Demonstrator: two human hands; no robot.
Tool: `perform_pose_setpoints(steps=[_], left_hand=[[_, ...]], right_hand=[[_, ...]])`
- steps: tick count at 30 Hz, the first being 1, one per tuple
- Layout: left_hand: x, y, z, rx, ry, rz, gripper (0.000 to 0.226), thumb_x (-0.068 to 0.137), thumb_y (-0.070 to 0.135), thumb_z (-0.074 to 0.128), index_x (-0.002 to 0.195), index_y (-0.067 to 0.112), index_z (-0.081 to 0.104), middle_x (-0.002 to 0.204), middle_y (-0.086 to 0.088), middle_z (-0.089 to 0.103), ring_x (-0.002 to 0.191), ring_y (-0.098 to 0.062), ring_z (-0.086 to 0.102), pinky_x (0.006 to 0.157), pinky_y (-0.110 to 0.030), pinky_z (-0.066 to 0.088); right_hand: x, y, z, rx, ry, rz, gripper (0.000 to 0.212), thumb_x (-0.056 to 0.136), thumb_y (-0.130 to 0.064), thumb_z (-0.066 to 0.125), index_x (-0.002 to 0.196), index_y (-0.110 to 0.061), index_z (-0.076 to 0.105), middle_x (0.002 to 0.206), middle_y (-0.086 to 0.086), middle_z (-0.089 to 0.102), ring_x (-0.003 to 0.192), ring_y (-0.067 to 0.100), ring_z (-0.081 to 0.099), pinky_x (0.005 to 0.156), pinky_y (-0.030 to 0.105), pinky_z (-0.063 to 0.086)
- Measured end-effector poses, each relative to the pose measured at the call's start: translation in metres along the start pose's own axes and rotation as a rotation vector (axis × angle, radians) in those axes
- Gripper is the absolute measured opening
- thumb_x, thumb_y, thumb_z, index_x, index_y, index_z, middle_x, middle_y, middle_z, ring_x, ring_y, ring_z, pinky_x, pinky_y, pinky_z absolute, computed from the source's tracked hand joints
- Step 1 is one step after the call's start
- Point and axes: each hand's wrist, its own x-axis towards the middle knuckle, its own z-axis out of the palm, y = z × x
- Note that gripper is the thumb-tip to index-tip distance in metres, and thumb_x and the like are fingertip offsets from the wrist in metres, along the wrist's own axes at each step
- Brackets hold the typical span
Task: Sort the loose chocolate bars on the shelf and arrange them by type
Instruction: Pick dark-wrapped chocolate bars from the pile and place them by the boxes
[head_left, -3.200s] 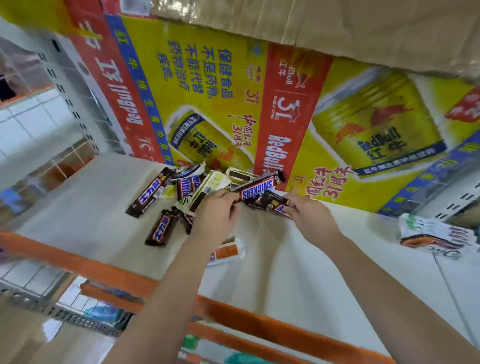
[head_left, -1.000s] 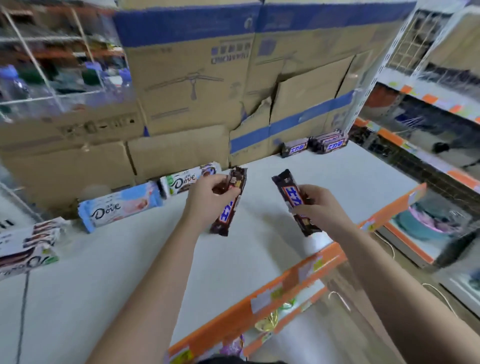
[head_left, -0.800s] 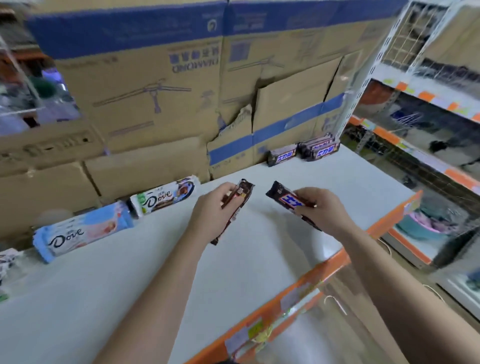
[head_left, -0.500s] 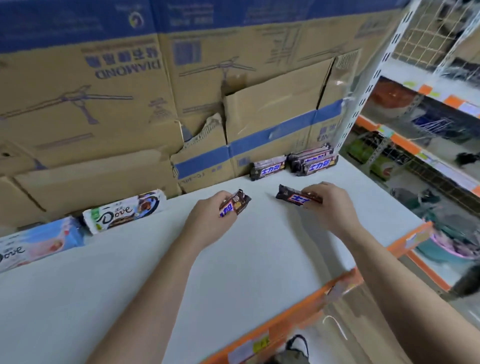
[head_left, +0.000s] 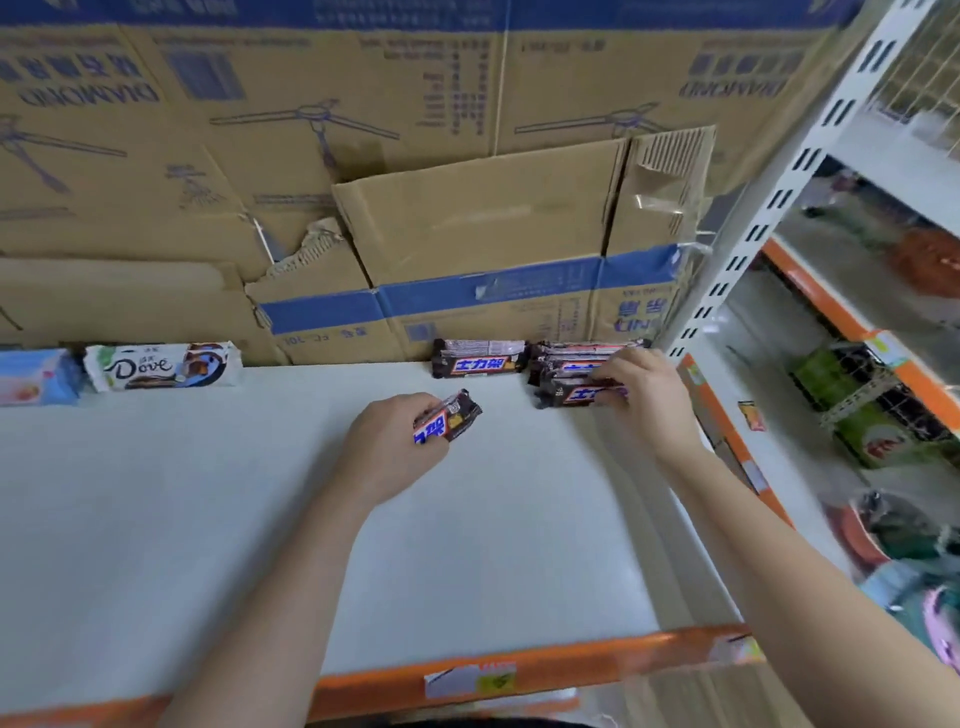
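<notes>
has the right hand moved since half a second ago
Yes. The right hand carried its Snickers bar toward the Snickers stack by the cardboard boxes.

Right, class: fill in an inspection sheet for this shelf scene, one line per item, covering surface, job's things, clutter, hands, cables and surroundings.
Surface: white shelf, orange front edge.
Job's things: Snickers stack at back right; lone Snickers bar beside it; Dove bar at back left.
Clutter: pale blue pack at far left.
Hands: left hand grips held Snickers bar; right hand on front Snickers bar by the stack.
Cables: nothing seen.
Surroundings: cardboard boxes behind.
</notes>
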Motion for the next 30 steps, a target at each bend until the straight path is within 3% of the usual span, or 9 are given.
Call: perform_pose_setpoints(steps=[4, 11, 15, 17, 21, 26, 30], left_hand=[[-0.002, 0.009, 0.006, -0.004, 0.04, -0.042, 0.035, 0.063, 0.029, 0.048, 0.091, 0.022, 0.066, 0.074, 0.001, 0.067, 0.071, -0.019, 0.06, 0.063, -0.04, 0.05], [-0.007, 0.019, 0.015, 0.0, 0.101, -0.086, 0.027, 0.07, 0.018, 0.058, 0.095, 0.023, 0.067, 0.076, 0.002, 0.067, 0.071, -0.018, 0.06, 0.063, -0.04, 0.05], [-0.009, 0.024, 0.021, -0.023, 0.095, -0.103, 0.037, 0.064, 0.023, 0.056, 0.098, 0.027, 0.068, 0.078, 0.006, 0.069, 0.073, -0.015, 0.062, 0.064, -0.038, 0.053], [-0.009, 0.026, 0.024, -0.048, 0.083, -0.091, 0.039, 0.061, 0.025, 0.054, 0.097, 0.03, 0.068, 0.078, 0.007, 0.07, 0.073, -0.015, 0.063, 0.065, -0.041, 0.053], [-0.007, 0.033, 0.029, -0.082, 0.045, -0.013, 0.039, 0.066, 0.025, 0.054, 0.101, 0.041, 0.062, 0.082, 0.008, 0.07, 0.076, -0.015, 0.064, 0.067, -0.043, 0.054], [0.0, 0.045, 0.041, -0.063, 0.034, 0.112, 0.037, 0.081, 0.015, 0.065, 0.112, 0.035, 0.065, 0.102, 0.007, 0.068, 0.09, -0.014, 0.062, 0.081, -0.039, 0.051], [0.011, 0.056, 0.054, -0.004, -0.027, 0.181, 0.034, 0.083, 0.021, 0.066, 0.113, 0.037, 0.064, 0.104, 0.013, 0.066, 0.094, -0.011, 0.06, 0.083, -0.036, 0.05]], right_hand=[[0.007, 0.01, 0.005, 0.038, -0.003, -0.066, 0.03, 0.059, -0.004, 0.08, 0.087, -0.011, 0.07, 0.087, 0.005, 0.069, 0.079, 0.031, 0.058, 0.071, 0.028, 0.035], [0.011, 0.012, 0.009, 0.101, 0.002, -0.176, 0.028, 0.062, -0.001, 0.078, 0.086, -0.008, 0.066, 0.084, 0.006, 0.066, 0.078, 0.031, 0.053, 0.07, 0.032, 0.036], [0.006, 0.016, 0.007, 0.102, 0.026, -0.146, 0.035, 0.063, -0.012, 0.08, 0.095, -0.01, 0.066, 0.095, 0.006, 0.067, 0.084, 0.032, 0.055, 0.073, 0.037, 0.044], [0.0, 0.023, 0.003, 0.078, 0.056, -0.107, 0.036, 0.065, -0.016, 0.078, 0.098, -0.01, 0.063, 0.097, 0.007, 0.064, 0.086, 0.031, 0.052, 0.076, 0.036, 0.041], [-0.022, 0.035, -0.009, 0.079, 0.132, -0.013, 0.021, 0.069, -0.009, 0.07, 0.086, -0.013, 0.058, 0.088, 0.003, 0.056, 0.08, 0.029, 0.049, 0.069, 0.035, 0.039], [-0.053, 0.03, -0.015, 0.146, -0.078, -0.049, 0.006, 0.078, -0.013, 0.063, 0.084, -0.014, 0.061, 0.086, 0.001, 0.057, 0.081, 0.026, 0.052, 0.066, 0.033, 0.043], [-0.063, 0.03, -0.011, 0.142, -0.113, -0.071, 0.008, 0.081, -0.02, 0.058, 0.085, -0.015, 0.063, 0.084, -0.001, 0.058, 0.077, 0.027, 0.05, 0.071, 0.037, 0.043]])
